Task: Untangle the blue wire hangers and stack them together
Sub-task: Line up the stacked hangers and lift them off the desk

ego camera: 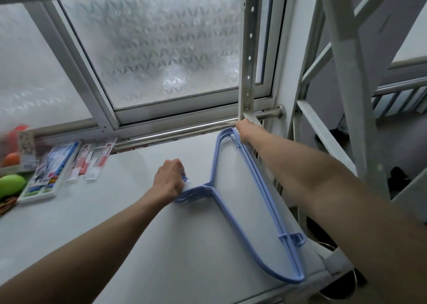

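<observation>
Hangers (pixel 245 202): blue, thin, triangular with rounded corners, stacked flat on a smooth pale table (pixel 115 223) near its right edge. Left hand (pixel 169 181) closed over the hooks; right hand (pixel 246 130) grips the far corner of the stack. Packets (pixel 92 163), red and white, print too blurred to read. Frosted patterned window (pixel 161 49) behind.
</observation>
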A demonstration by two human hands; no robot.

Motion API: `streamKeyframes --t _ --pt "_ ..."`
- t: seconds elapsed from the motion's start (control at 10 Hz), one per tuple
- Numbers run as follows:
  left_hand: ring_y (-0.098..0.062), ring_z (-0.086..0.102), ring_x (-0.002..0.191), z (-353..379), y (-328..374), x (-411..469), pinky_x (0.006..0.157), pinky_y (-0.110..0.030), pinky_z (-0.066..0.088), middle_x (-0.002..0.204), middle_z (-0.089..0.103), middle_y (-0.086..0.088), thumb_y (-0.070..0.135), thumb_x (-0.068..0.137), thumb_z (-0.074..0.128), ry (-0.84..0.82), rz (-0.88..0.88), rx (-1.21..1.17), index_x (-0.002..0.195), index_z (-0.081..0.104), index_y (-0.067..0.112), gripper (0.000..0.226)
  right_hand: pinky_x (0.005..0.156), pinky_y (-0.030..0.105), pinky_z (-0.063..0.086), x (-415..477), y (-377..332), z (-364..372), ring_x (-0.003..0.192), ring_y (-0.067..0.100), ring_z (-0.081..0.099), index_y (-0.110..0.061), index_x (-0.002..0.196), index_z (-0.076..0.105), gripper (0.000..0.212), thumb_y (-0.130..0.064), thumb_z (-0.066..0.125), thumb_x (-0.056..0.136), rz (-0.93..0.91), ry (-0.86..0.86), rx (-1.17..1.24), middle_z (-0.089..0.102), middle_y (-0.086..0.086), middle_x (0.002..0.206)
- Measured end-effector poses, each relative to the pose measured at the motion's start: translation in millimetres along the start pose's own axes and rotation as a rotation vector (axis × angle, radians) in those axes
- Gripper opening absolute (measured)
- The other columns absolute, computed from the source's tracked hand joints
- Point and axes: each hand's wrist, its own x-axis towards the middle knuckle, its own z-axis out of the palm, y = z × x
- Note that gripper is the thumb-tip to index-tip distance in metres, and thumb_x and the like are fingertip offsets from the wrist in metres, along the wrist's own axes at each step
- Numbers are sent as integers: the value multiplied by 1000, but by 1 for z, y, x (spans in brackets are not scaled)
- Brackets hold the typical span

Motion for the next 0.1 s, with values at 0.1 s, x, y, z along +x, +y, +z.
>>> streamKeyframes --t 0.1 --pt "-31 65 81 -2 -1 1 63 -29 48 100 69 -15 1 82 67 -24 -25 -21 98 76 4 19 82 36 45 -6 -13 -14 114 36 56 -2 121 47 33 6 47 89 8 74 81 51 20 127"
